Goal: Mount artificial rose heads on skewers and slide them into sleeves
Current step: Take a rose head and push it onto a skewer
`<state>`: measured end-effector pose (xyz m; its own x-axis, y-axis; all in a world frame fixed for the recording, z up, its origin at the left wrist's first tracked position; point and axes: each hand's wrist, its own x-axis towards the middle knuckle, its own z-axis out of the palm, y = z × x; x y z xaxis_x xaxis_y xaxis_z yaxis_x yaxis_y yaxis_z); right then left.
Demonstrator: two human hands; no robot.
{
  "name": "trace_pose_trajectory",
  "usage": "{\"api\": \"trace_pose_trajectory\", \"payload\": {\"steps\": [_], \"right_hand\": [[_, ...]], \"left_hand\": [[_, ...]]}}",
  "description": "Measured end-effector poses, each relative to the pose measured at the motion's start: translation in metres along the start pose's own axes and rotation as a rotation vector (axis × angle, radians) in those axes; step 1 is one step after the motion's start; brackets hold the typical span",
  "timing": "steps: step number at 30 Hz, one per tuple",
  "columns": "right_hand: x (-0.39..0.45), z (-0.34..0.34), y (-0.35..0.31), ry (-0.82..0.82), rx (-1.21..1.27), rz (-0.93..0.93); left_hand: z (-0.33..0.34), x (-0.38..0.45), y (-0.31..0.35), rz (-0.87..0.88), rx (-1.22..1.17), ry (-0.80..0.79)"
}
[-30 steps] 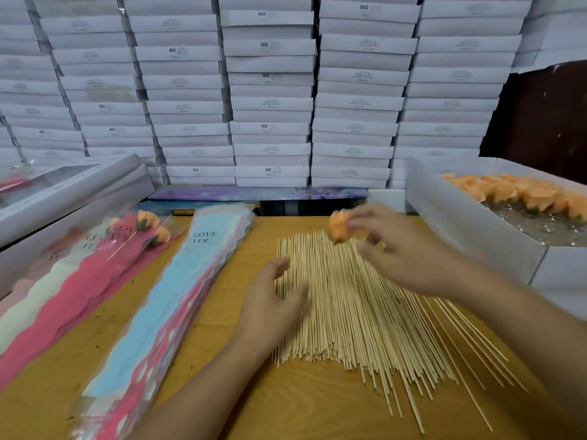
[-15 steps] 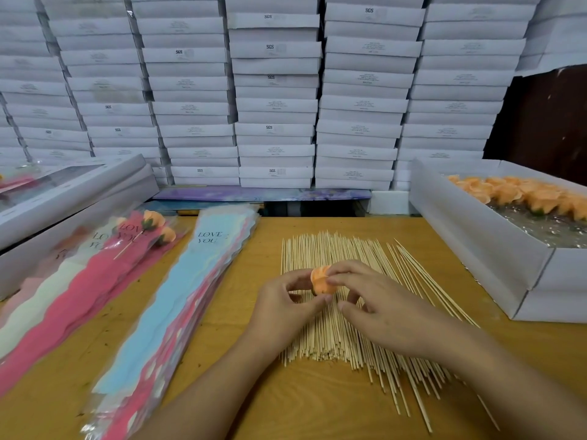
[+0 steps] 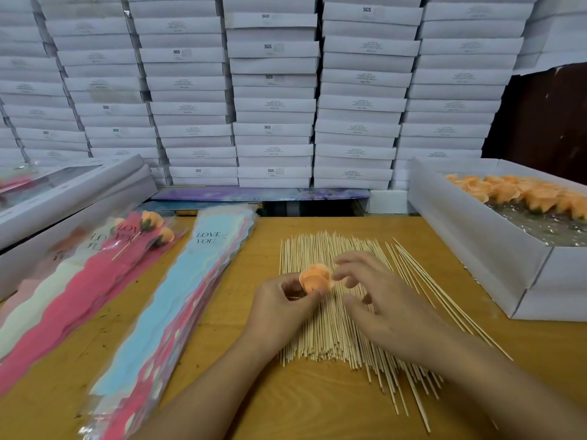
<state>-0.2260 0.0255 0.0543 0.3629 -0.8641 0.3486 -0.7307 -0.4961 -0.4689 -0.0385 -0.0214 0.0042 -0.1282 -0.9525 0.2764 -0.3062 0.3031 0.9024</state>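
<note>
An orange rose head [image 3: 314, 278] is pinched between the thumb and fingers of my left hand [image 3: 282, 308], just above a wide pile of thin wooden skewers [image 3: 336, 315] on the table. My right hand [image 3: 378, 296] hovers beside the rose with fingers loosely spread, holding nothing. A stack of blue and pink "LOVE YOU" sleeves [image 3: 178, 300] lies to the left. Further left, filled sleeves [image 3: 79, 281] hold finished roses [image 3: 151, 221] on skewers.
A white box [image 3: 476, 236] at the right holds several orange rose heads [image 3: 524, 193]. Long grey-white boxes [image 3: 70, 198] lie at the left edge. A wall of stacked white boxes [image 3: 273, 90] stands behind the wooden table [image 3: 317, 404].
My right hand carried the rose head from the right down to my left hand, which took it. The right hand's fingers have since let go and drawn slightly away.
</note>
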Motion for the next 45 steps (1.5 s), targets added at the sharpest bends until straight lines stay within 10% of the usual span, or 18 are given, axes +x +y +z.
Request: {"api": "trace_pose_trajectory", "payload": {"steps": [4, 14, 45], "right_hand": [[-0.005, -0.002, 0.021, 0.199, -0.077, 0.233], [-0.004, 0.006, 0.045, -0.040, -0.360, 0.521], [-0.009, -0.030, 0.037, -0.082, 0.409, 0.746]], "left_hand": [[-0.003, 0.003, -0.001, -0.115, -0.065, 0.131], [-0.005, 0.006, 0.001, -0.210, -0.150, 0.204], [-0.011, 0.006, 0.019, -0.422, -0.622, 0.175]]}}
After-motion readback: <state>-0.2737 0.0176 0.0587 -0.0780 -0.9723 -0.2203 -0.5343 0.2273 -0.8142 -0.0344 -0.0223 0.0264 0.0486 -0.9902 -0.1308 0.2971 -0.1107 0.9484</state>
